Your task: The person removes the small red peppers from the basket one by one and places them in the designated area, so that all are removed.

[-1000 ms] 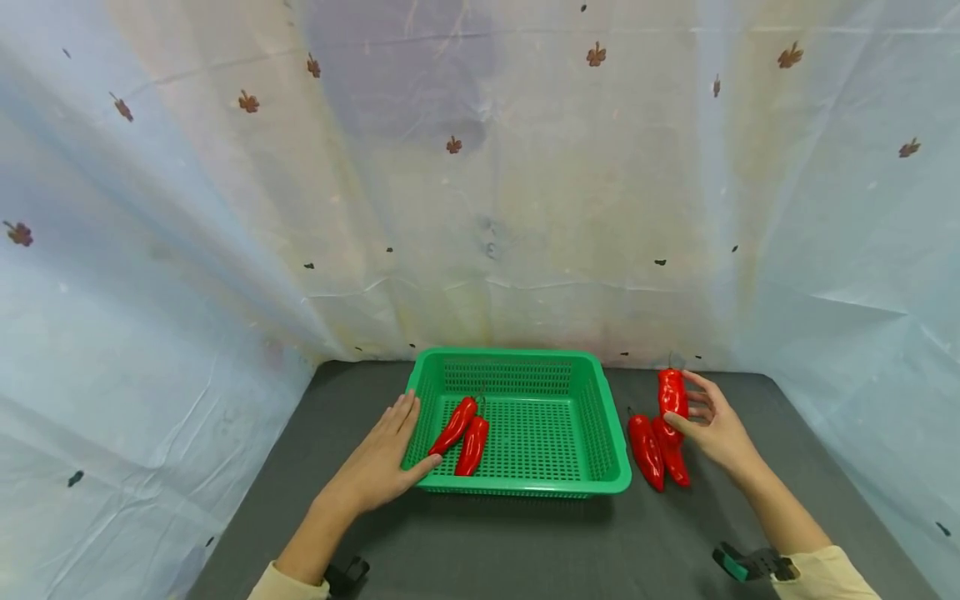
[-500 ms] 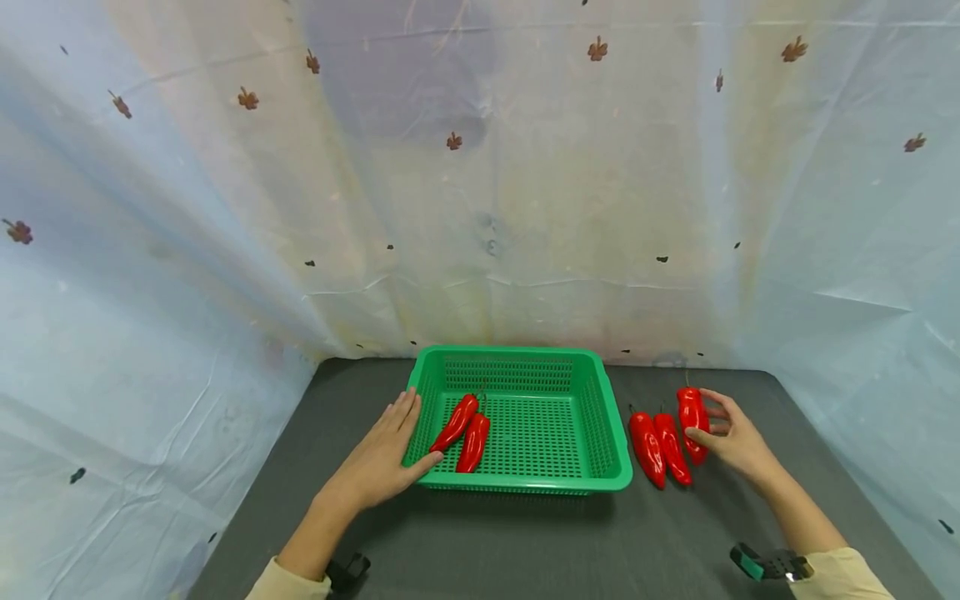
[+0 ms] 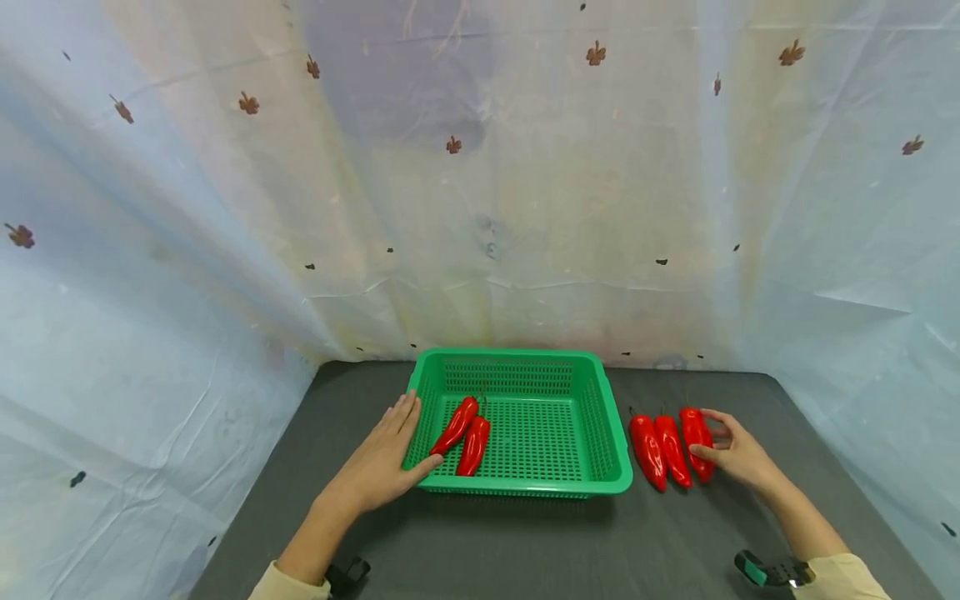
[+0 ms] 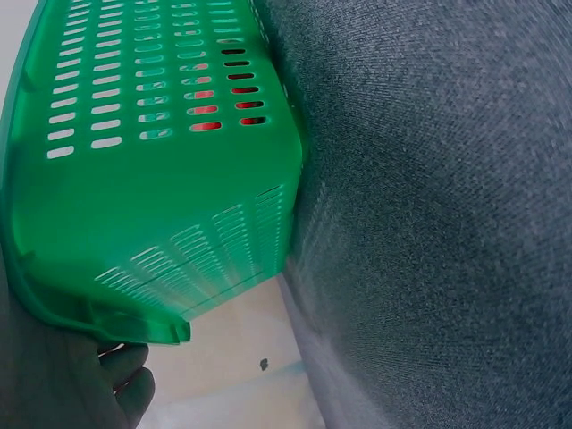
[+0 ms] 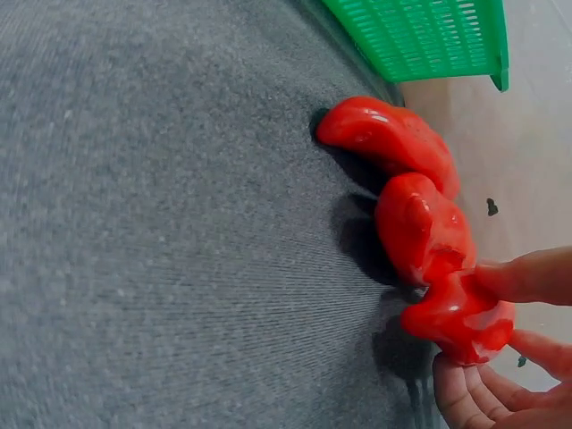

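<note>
In the head view my left hand (image 3: 372, 467) rests on the left rim of a green plastic basket (image 3: 525, 485), fingers straight and thumb over the front corner. Two red chili peppers (image 3: 455, 425) lie inside at the basket's left end. My right hand (image 3: 738, 455) holds a glossy red chili pepper (image 3: 694, 433), the rightmost in a row of three. The right wrist view shows the thumb on one side of this pepper (image 5: 465, 317) and the fingers on the other, low over the table. Beside it lie the middle pepper (image 3: 672, 450) and the leftmost pepper (image 3: 647, 452).
The dark grey table (image 3: 510, 550) extends in front of the basket. Pale plastic sheeting (image 3: 525, 208) with leaf prints hangs behind it and at both sides. The basket's right wall stands just left of the pepper row.
My right hand has moved the pepper rightward off the middle one, then toward me and down into line with the others. The left hand stays on the basket.
</note>
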Motion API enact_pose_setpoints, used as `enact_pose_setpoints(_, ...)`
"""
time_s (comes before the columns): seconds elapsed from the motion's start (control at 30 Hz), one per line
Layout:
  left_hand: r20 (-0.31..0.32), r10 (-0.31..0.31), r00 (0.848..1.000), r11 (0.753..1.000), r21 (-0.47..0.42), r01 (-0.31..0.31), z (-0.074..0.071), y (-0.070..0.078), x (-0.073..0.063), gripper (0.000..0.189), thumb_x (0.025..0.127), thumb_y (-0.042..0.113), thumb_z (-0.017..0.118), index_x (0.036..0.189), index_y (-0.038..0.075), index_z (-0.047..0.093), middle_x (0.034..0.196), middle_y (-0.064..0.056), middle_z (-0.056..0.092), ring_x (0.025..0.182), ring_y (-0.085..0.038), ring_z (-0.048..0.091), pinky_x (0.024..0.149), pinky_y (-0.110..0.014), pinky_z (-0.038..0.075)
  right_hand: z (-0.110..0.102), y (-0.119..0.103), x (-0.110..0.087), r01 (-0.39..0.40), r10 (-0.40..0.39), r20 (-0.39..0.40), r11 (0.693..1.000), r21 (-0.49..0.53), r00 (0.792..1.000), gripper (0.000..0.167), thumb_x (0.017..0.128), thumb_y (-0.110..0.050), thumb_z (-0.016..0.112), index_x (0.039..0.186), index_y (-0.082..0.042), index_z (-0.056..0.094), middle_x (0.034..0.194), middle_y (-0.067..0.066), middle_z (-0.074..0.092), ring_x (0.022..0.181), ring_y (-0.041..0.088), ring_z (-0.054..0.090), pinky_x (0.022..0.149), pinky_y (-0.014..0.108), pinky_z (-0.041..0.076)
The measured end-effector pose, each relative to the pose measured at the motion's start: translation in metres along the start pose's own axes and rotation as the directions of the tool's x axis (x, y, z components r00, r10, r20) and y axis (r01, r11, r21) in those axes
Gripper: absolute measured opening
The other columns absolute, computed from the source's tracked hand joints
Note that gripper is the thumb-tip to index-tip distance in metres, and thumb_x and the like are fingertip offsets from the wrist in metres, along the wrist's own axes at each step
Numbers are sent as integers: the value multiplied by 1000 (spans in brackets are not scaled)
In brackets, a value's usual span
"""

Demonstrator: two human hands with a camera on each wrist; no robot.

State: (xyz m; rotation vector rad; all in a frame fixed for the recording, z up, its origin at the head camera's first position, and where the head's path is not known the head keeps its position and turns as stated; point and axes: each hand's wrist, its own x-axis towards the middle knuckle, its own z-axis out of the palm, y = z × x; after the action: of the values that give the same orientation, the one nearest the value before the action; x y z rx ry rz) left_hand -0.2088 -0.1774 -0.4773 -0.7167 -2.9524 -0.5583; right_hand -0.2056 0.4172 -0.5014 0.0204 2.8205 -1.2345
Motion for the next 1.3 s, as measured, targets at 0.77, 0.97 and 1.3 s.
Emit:
enact_pose_setpoints(0.77, -1, -11, 1000, 1000, -9, 11, 1, 1, -3, 101, 104, 66, 58, 171, 3, 16, 181, -13, 3, 166, -34, 7, 133, -57, 17, 7, 0, 2, -51, 51, 19, 998, -21, 999, 81, 102, -24, 77, 156, 15, 30, 117, 32, 64, 97, 32, 67, 72, 35, 56)
enact_pose_setpoints(0.97, -18, -8, 1000, 1000, -1, 8, 0, 2, -2, 101, 104, 63, 61, 171, 2, 17, 180, -14, 5, 166, -35, 9, 132, -58, 19, 7, 0, 3, -49, 49, 18, 999, -22, 999, 80, 103, -26, 75, 157, 14, 30, 120, 34, 64, 99, 32, 68, 73, 33, 56)
enact_pose_setpoints(1.3, -15, -9, 1000, 1000, -5, 9, 0, 2, -2, 103, 103, 70, 56, 171, 3, 17, 181, -13, 4, 166, -35, 9, 132, -58, 19, 7, -6, 2, -105, 105, -1, 991, -79, 994, 77, 110, -38, 61, 156, 16, 29, 139, 49, 48, 122, 60, 56, 94, 63, 58)
